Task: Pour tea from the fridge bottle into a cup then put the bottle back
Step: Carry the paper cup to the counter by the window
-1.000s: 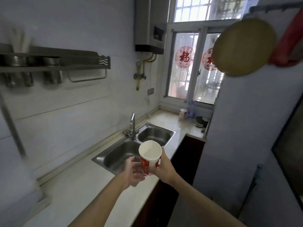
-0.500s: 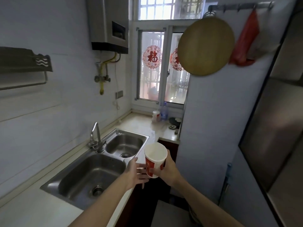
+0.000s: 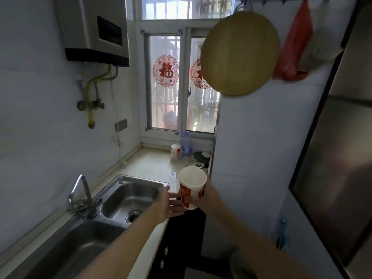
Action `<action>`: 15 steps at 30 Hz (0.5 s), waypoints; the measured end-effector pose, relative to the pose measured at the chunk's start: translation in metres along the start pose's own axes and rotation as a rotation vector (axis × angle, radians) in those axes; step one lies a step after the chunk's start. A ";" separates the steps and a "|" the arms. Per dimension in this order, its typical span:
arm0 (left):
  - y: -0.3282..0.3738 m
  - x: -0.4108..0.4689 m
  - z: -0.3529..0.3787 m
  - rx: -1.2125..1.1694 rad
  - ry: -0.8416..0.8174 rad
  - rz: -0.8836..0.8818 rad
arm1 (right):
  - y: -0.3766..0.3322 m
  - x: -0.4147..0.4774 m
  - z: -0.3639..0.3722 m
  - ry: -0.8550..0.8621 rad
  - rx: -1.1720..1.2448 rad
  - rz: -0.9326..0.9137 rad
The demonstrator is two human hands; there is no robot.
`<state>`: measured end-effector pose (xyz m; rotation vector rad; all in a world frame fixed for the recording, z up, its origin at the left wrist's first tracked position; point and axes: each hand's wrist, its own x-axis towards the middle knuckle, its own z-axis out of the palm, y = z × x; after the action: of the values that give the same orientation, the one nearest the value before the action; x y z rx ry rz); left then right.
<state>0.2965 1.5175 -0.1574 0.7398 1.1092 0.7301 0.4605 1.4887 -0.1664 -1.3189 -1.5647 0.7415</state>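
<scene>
A red and white paper cup is held upright in the air over the counter's front edge. My right hand grips it from the right side. My left hand sits just left of the cup with fingers spread and extended under its base; whether it touches the cup I cannot tell. The cup's inside looks white and empty. A dark glossy fridge door fills the right edge. A clear plastic bottle stands on the counter by the window.
A double steel sink with a tap lies at left in the pale counter. Another cup and small items sit near the window. A round wooden board and a red bag hang on the white wall.
My view has swung to the right, bringing the fridge door into sight. The cup stays in my right hand, and my left hand has loosened from it, fingers now spread.
</scene>
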 end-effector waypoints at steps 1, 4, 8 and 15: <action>0.005 0.009 0.002 0.006 0.005 -0.003 | 0.003 0.008 -0.001 0.009 0.007 0.001; 0.018 0.036 0.006 0.012 -0.001 -0.011 | 0.015 0.032 -0.005 0.026 0.020 -0.004; 0.034 0.073 0.015 0.027 0.021 -0.021 | 0.037 0.069 -0.015 -0.004 0.040 0.015; 0.063 0.145 0.035 -0.059 0.061 -0.046 | 0.076 0.144 -0.040 -0.085 0.037 0.000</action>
<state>0.3609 1.6659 -0.1700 0.6433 1.1515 0.7477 0.5285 1.6414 -0.1797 -1.2747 -1.6099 0.8320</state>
